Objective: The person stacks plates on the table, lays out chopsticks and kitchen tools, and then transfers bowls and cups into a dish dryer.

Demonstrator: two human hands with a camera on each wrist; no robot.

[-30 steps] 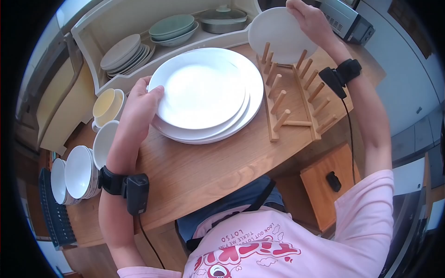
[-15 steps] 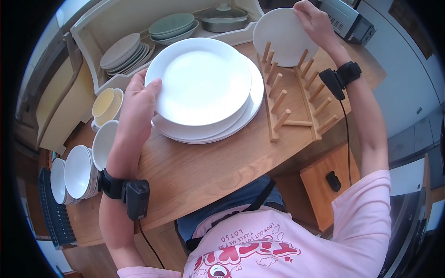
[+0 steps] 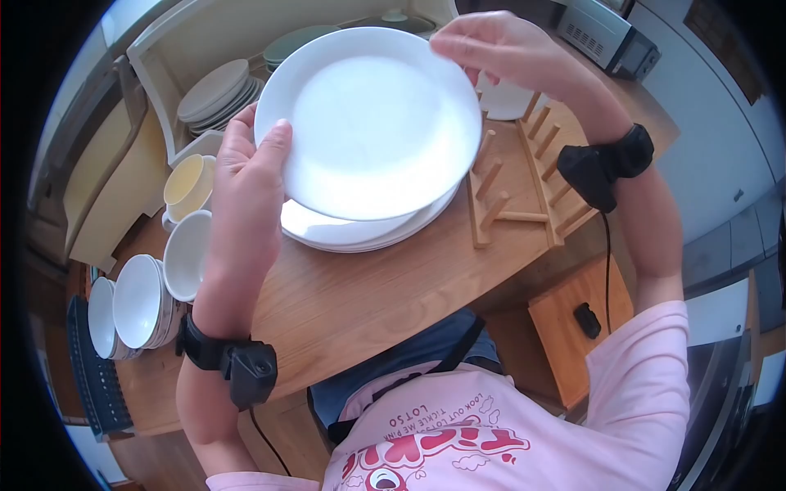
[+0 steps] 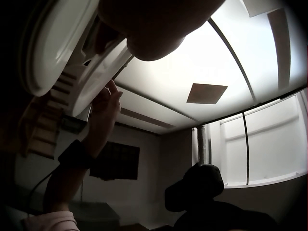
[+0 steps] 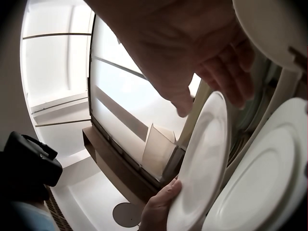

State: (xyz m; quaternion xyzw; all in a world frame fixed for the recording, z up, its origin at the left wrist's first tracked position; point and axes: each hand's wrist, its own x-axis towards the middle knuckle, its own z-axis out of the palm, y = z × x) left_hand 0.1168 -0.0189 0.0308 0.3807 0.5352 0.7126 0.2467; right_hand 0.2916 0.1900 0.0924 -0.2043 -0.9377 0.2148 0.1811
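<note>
Head view: a white plate (image 3: 368,123) is held tilted above a stack of plates (image 3: 352,232) on the wooden surface (image 3: 327,311), left of a pegged wooden rack (image 3: 521,217). The left hand (image 3: 252,164) pinches its left rim, thumb on the upper face, fingers behind. The right hand (image 3: 508,53) is at the upper right rim, thumb and fingers parted; whether it touches the plate, I cannot tell. The plate looks like glazed ceramic: probably stiff, fairly heavy for a one-sided pinch, smooth enough to slip, and likely to chip if knocked. The rim at opposite sides seems the best hold, thumbs above and fingers beneath. No brand or label shows on the plate. The person's pink shirt (image 3: 565,430) carries red lettering, including "TICKLE ME PINK" and "LOTSO"; the largest word is partly lost in folds.
</note>
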